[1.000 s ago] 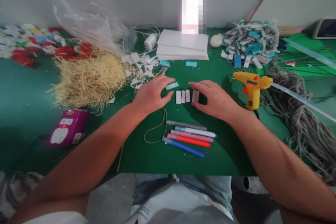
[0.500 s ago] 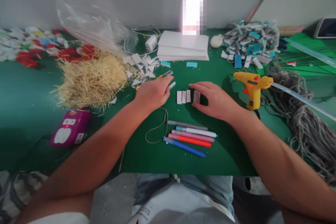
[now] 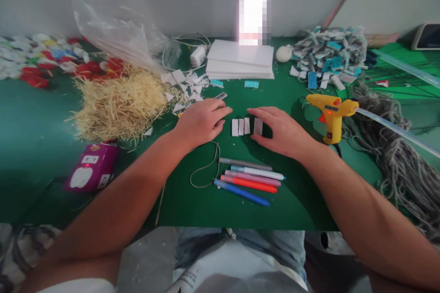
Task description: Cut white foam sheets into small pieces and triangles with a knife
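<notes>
Three small white pieces (image 3: 241,127) lie side by side on the green table (image 3: 295,206) between my hands. Just left of them, my left hand (image 3: 202,120) rests with its fingers apart, nothing seen between thumb and fingertips. A grey blade-like strip (image 3: 221,96) shows behind its knuckles. My right hand (image 3: 280,130) curves around a fourth white piece (image 3: 258,126), which lies flat between its spread thumb and forefinger; whether the fingertips touch it is unclear. Nearer to me are several markers (image 3: 249,184) in a loose row, with a thin cord loop (image 3: 203,186) to their left.
Yellow glue gun (image 3: 329,112) and grey yarn (image 3: 388,146) are at the right. Behind stand white sheets (image 3: 237,62), a white ball (image 3: 283,54) and a heap of scraps (image 3: 330,55). Straw (image 3: 118,105) and a purple power box (image 3: 91,167) lie left.
The white piece that stuck out from my left hand's fingertips no longer shows, and those fingers have opened and shifted slightly right. My right hand has stayed in place.
</notes>
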`<state>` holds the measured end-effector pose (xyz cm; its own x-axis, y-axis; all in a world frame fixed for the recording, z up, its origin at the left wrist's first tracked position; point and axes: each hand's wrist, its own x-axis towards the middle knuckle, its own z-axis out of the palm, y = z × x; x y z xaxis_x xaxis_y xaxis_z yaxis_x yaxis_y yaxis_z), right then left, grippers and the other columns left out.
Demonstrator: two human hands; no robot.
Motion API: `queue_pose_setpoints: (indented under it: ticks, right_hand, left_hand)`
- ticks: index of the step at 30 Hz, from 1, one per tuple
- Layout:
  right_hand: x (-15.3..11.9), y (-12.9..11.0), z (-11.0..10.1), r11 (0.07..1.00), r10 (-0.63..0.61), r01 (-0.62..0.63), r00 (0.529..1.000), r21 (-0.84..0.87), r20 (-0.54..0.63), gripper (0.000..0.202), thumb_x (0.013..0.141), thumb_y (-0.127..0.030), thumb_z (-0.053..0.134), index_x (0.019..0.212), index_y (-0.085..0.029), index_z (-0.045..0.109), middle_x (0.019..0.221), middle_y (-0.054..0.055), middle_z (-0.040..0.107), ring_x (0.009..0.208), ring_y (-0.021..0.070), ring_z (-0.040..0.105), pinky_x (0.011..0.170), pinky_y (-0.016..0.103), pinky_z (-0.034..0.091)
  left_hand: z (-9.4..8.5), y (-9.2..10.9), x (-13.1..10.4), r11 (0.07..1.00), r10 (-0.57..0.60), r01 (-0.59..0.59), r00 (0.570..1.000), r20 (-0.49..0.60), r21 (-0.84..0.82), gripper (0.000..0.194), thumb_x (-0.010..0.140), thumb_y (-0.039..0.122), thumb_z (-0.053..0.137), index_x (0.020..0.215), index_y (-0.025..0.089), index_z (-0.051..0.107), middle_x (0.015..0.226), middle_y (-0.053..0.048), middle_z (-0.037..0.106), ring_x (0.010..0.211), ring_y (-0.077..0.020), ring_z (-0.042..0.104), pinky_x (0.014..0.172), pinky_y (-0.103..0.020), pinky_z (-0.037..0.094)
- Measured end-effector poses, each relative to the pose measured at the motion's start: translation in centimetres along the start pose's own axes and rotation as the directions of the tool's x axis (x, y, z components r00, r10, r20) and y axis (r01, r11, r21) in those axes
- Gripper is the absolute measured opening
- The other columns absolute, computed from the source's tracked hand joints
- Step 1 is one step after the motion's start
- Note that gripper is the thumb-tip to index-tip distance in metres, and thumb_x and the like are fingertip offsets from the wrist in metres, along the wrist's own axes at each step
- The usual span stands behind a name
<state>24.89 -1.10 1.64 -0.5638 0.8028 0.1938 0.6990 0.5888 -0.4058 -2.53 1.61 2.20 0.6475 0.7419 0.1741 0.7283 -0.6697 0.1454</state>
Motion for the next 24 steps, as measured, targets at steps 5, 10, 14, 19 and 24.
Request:
queue_pose_setpoints:
  ticks: [5,10,14,19,24]
  right_hand:
    - [0.1,0.1,-0.1,1.000,0.005,-0.004,1.000,-0.014,0.026,0.060,0.090,-0.030,0.065,0.147,-0.013,0.062,0.142,0.021,0.072,0.132,0.0384,0.067,0.112,0.064,0.055]
    - [-0.1,0.3,-0.1,1.000,-0.001,0.001,1.000,-0.010,0.010,0.059,0.089,-0.031,0.065,0.147,-0.017,0.063,0.141,0.018,0.072,0.131,0.0371,0.067,0.112,0.063,0.055]
    - [-0.1,0.4,-0.1,1.000,-0.009,0.009,1.000,-0.011,0.019,0.060,0.089,-0.031,0.065,0.148,-0.016,0.062,0.141,0.018,0.073,0.131,0.0370,0.068,0.112,0.062,0.055]
    - [-0.2,0.4,-0.2,1.000,-0.002,0.002,1.000,-0.014,0.019,0.062,0.088,-0.027,0.065,0.149,-0.019,0.062,0.137,0.017,0.074,0.128,0.0374,0.069,0.110,0.062,0.056]
    - [-0.4,0.4,-0.4,0.999,0.022,-0.021,1.000,-0.033,0.014,0.064,0.087,-0.025,0.065,0.150,-0.018,0.062,0.135,0.018,0.074,0.126,0.0394,0.068,0.108,0.064,0.057]
  left_hand:
    - [-0.2,-0.1,0.0,0.996,-0.050,0.052,0.998,-0.029,0.071,0.038,0.100,0.031,0.052,0.123,0.014,0.077,0.125,-0.018,0.074,0.109,-0.0347,0.071,0.091,-0.049,0.059]
    - [-0.4,-0.4,-0.1,0.996,-0.085,0.086,0.996,-0.041,0.034,0.038,0.100,0.032,0.050,0.118,0.012,0.078,0.127,-0.020,0.074,0.113,-0.0375,0.070,0.095,-0.053,0.059]
    - [-0.7,-1.0,-0.6,0.988,0.043,-0.044,0.999,-0.007,-0.145,0.061,0.090,0.017,0.051,0.150,0.017,0.061,0.153,-0.014,0.064,0.137,-0.0344,0.061,0.116,-0.053,0.051]
    - [-0.8,-1.7,-1.1,0.965,0.030,0.006,0.991,0.130,-0.264,0.075,0.086,0.018,0.055,0.160,0.019,0.050,0.153,-0.011,0.064,0.137,-0.0302,0.061,0.120,-0.045,0.049]
    - [-0.8,-1.5,-1.0,0.951,0.016,0.031,0.988,0.151,-0.307,0.068,0.090,0.026,0.059,0.157,0.021,0.054,0.133,-0.009,0.073,0.124,-0.0277,0.067,0.114,-0.042,0.051]
